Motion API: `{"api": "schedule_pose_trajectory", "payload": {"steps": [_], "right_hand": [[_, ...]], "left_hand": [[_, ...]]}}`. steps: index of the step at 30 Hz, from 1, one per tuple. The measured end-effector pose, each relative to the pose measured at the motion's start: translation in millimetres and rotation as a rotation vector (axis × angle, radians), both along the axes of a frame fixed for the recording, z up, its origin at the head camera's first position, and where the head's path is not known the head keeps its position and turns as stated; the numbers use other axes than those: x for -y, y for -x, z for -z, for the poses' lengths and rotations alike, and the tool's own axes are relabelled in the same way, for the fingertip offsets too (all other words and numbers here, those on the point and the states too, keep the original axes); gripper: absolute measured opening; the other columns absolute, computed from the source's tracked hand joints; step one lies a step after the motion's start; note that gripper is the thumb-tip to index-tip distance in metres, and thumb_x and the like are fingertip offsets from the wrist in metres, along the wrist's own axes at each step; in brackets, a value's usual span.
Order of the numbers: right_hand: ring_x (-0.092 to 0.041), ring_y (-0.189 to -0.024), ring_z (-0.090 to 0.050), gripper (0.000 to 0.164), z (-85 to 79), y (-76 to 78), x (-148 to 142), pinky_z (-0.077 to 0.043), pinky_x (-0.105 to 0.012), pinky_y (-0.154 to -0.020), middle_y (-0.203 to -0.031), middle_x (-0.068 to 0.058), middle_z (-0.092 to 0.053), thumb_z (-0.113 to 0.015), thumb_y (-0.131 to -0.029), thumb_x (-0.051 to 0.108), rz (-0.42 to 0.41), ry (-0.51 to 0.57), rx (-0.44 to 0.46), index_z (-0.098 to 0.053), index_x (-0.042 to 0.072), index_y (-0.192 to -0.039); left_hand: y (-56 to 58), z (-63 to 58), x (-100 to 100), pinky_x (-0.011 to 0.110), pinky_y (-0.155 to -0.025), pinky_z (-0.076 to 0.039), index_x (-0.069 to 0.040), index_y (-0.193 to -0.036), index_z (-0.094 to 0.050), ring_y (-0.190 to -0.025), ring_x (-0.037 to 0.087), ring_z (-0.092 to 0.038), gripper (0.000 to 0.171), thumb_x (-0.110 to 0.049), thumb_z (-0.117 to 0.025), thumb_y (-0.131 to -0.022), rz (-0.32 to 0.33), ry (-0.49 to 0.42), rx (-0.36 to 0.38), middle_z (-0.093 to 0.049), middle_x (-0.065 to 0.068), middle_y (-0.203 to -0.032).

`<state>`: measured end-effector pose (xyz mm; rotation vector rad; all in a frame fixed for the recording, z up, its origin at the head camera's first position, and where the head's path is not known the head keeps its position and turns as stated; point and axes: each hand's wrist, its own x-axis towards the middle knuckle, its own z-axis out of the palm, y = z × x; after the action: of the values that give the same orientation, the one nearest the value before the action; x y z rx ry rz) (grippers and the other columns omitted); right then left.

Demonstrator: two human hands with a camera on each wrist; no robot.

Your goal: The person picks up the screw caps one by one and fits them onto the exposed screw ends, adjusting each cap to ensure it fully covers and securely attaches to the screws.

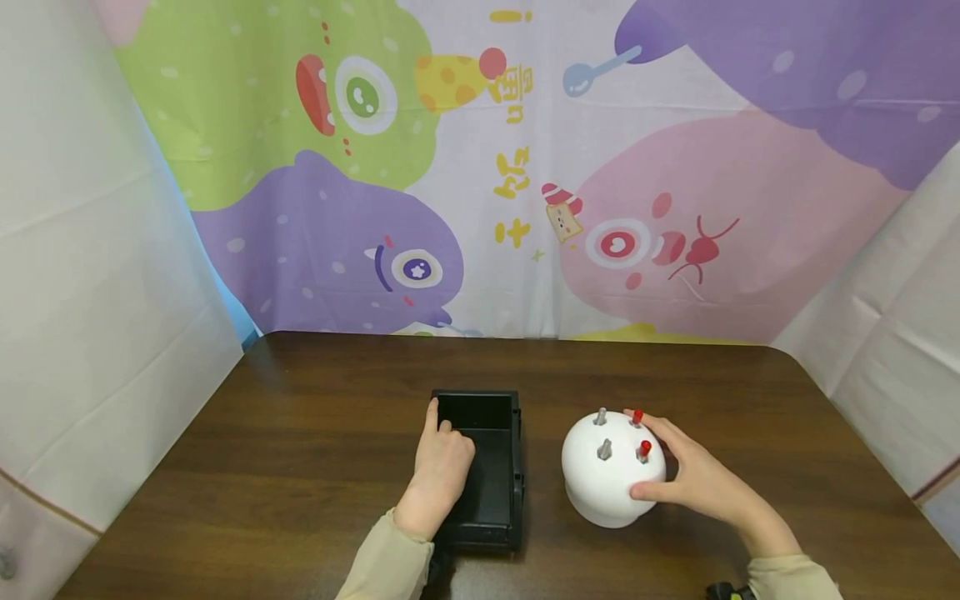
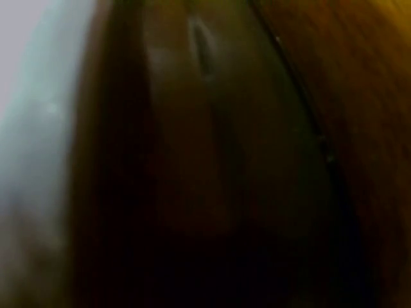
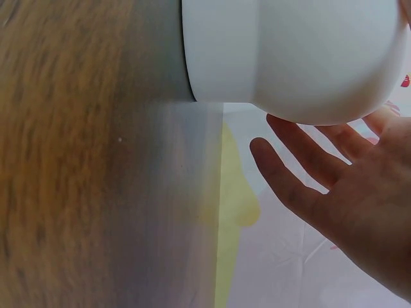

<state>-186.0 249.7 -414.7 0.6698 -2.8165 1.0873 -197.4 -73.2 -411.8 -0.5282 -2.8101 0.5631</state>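
A black open-topped box rests on the table, its long side pointing away from me. My left hand grips its left wall, the index finger stretched along the rim to the far corner and the other fingers bent over the inside. To the right stands a white dome-shaped thing on a narrower base. On its top are two bare metal toggle switches and two red-capped ones. My right hand holds the dome's right side, thumb in front and index finger behind. In the right wrist view, the little finger hangs apart from it.
The brown wooden table ends at a printed cartoon curtain at the back. White cloth hangs on both sides. The left wrist view is dark and blurred.
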Motion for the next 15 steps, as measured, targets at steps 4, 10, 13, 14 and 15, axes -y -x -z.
{"api": "schedule_pose_trajectory", "payload": {"steps": [4,10,13,14,15], "right_hand": [[-0.032,-0.116,-0.044,0.088,-0.2,0.4,0.0,-0.038,-0.056,-0.088,-0.132,-0.013,-0.043,-0.079,-0.065,0.037,-0.002,0.002,0.002,-0.035,0.008,-0.136],[-0.029,-0.114,-0.045,0.088,-0.8,0.3,0.4,-0.038,-0.054,-0.088,-0.131,-0.011,-0.044,-0.079,-0.065,0.038,0.000,-0.007,-0.012,-0.036,0.010,-0.136],[-0.030,-0.114,-0.045,0.088,-0.5,-0.1,0.4,-0.038,-0.055,-0.088,-0.131,-0.012,-0.044,-0.079,-0.064,0.038,0.003,-0.007,-0.009,-0.036,0.009,-0.136],[-0.031,-0.114,-0.045,0.088,-0.2,-0.2,0.3,-0.038,-0.055,-0.088,-0.131,-0.012,-0.044,-0.079,-0.064,0.039,0.005,-0.008,-0.007,-0.036,0.009,-0.136],[-0.031,-0.115,-0.045,0.088,0.0,-0.4,0.2,-0.038,-0.056,-0.088,-0.131,-0.013,-0.044,-0.079,-0.064,0.039,0.007,-0.008,-0.004,-0.036,0.008,-0.135]], "left_hand": [[1.5,0.7,0.0,0.047,-0.106,-0.022,-0.020,-0.051,-0.057,-0.070,0.017,-0.052,0.028,-0.010,-0.072,-0.073,-0.009,0.013,0.020,-0.051,-0.003,-0.050],[2.9,1.2,-0.2,0.047,-0.106,-0.021,-0.019,-0.050,-0.055,-0.070,0.018,-0.053,0.031,-0.009,-0.071,-0.074,-0.018,0.017,0.043,-0.050,-0.002,-0.050],[3.0,1.5,-0.1,0.047,-0.107,-0.021,-0.019,-0.050,-0.054,-0.070,0.018,-0.053,0.032,-0.009,-0.071,-0.075,-0.022,0.017,0.055,-0.050,-0.002,-0.051],[2.9,1.3,-0.1,0.047,-0.107,-0.021,-0.019,-0.050,-0.054,-0.070,0.018,-0.053,0.032,-0.009,-0.070,-0.075,-0.022,0.017,0.057,-0.050,-0.002,-0.052],[2.8,1.1,-0.1,0.047,-0.107,-0.021,-0.019,-0.050,-0.054,-0.071,0.018,-0.053,0.031,-0.009,-0.070,-0.075,-0.022,0.015,0.059,-0.051,-0.001,-0.053]]}}
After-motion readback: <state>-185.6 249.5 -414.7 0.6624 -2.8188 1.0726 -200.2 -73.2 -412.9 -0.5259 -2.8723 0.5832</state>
